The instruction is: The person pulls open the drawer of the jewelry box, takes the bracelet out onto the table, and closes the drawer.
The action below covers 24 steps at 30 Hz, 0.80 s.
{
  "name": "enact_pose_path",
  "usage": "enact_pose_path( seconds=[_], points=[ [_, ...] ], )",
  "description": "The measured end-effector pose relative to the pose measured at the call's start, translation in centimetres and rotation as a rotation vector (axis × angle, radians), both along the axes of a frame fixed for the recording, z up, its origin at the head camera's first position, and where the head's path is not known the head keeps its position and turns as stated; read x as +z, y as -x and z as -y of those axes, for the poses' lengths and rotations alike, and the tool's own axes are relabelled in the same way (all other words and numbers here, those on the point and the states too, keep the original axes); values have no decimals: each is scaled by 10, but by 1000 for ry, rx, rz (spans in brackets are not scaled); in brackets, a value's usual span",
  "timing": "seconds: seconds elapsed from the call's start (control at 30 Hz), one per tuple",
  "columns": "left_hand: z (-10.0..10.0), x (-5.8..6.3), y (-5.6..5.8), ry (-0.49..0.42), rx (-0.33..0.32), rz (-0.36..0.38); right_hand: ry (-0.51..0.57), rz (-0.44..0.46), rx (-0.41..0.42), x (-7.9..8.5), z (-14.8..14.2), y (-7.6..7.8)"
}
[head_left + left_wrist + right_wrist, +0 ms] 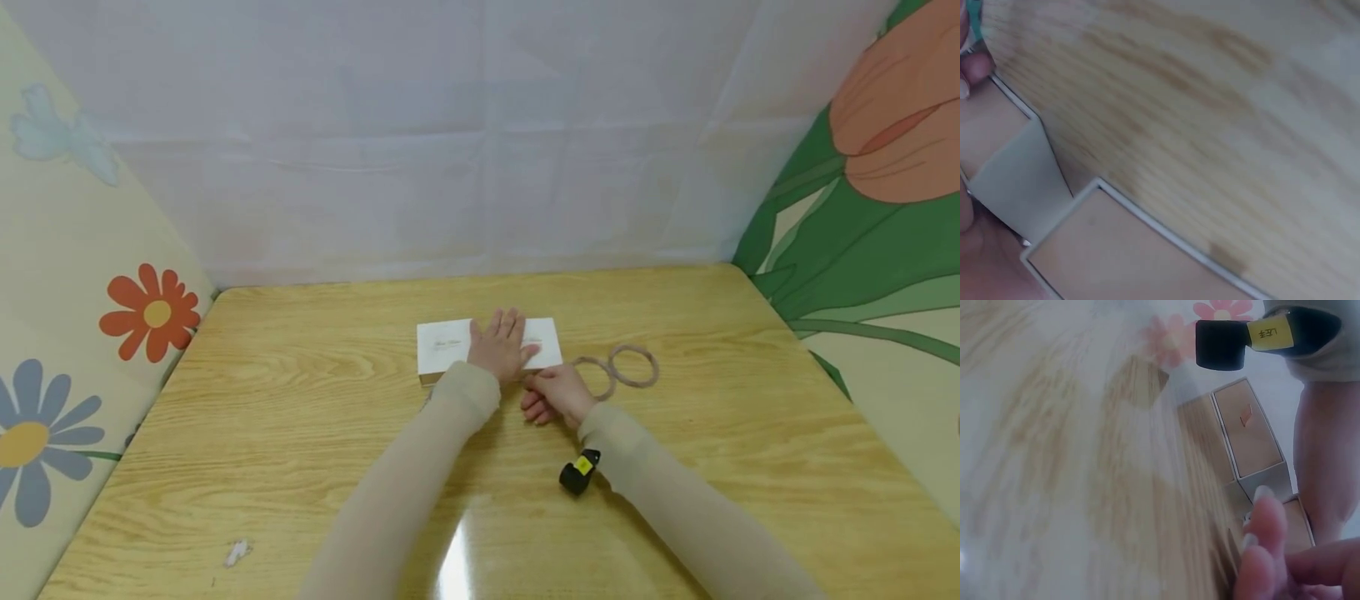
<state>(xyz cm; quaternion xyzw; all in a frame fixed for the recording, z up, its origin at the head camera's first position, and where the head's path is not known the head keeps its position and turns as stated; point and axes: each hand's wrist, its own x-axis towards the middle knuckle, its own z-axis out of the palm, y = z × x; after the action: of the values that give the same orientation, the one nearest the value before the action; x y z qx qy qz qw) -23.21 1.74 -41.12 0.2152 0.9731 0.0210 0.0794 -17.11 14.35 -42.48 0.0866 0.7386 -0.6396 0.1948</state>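
Observation:
Two small white boxes with gold lettering stand side by side: a left box (444, 346) and a right box (545, 329). Their brown front panels have pale frames; the left panel (1135, 250) stands further forward. An orange tab (1246, 415) sticks out from the left box's front. My left hand (498, 350) lies palm down across the boxes, fingers straight and spread, hiding where they meet. At the right box's front edge, my right hand (557, 393) has thumb and forefinger pinched together, with the other fingers curled below. Whatever sits in the pinch is hidden.
Two thin mauve rings (636, 385) lie right of the boxes, touching or nearly touching. A black camera with a yellow label (579, 472) is on my right wrist. A whitish scuffed patch (237, 552) marks the wooden table (300, 417) at front left.

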Motion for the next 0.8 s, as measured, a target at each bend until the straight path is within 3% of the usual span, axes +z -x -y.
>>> enact_pose_path(
  seconds=[0.23,0.5,0.8],
  points=[
    [-2,1,2,-52,37,-30,-34,6,18,2,0,4],
    [8,-1,6,-170,67,-57,-147,-85,153,11,-4,0],
    [38,29,-22,-309,116,-15,-420,-357,140,54,-29,-6]
  ],
)
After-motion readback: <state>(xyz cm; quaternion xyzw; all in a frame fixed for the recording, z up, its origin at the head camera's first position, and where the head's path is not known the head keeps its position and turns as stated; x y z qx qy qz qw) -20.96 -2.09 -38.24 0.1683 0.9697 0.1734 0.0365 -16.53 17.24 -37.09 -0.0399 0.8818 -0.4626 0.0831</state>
